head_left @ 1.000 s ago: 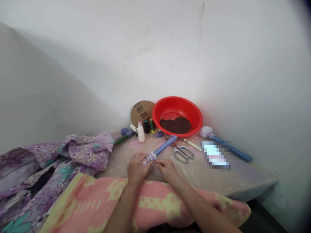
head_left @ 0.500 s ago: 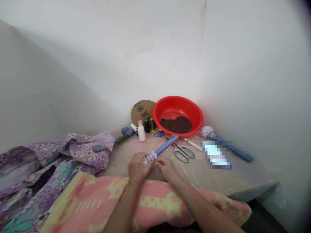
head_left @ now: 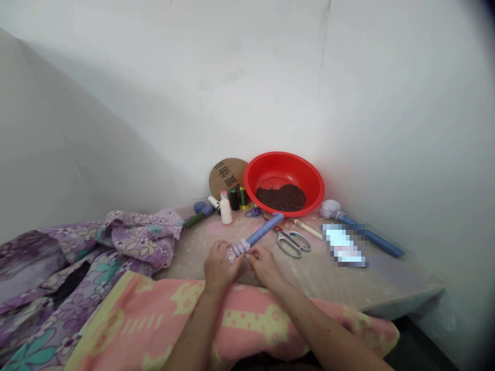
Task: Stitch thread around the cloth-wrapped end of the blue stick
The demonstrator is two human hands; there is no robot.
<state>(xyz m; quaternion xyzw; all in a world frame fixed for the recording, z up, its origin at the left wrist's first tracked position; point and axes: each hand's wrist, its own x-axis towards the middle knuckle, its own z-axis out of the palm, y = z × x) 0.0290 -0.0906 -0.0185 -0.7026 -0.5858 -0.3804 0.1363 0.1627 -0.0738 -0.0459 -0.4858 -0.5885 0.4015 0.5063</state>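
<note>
My left hand (head_left: pixel 219 265) is closed around the lower end of a blue stick (head_left: pixel 265 230), whose near part is wrapped in a white and purple band of thread or cloth (head_left: pixel 240 248). The stick slants up and to the right, its far end close to the red basin. My right hand (head_left: pixel 263 264) is beside the wrapped part, thumb and forefinger pinched together. What sits in that pinch is too small to make out. Grey-handled scissors (head_left: pixel 291 243) lie to the right of the stick.
Thread spools (head_left: pixel 225 208) stand left of a red basin (head_left: pixel 322 189) holding dark brown grains (head_left: pixel 284 197). A cardboard disc (head_left: pixel 226 175) leans on the wall. A second blue stick (head_left: pixel 371 237) and a pixelated phone-like object (head_left: pixel 344 246) lie right. Floral fabric (head_left: pixel 143 239) covers the left; a pink-yellow cloth (head_left: pixel 185 309) lies in front.
Both hands keep nearly the same place and hold on the wrapped stick. My right fingers shift slightly up beside the wrapping.
</note>
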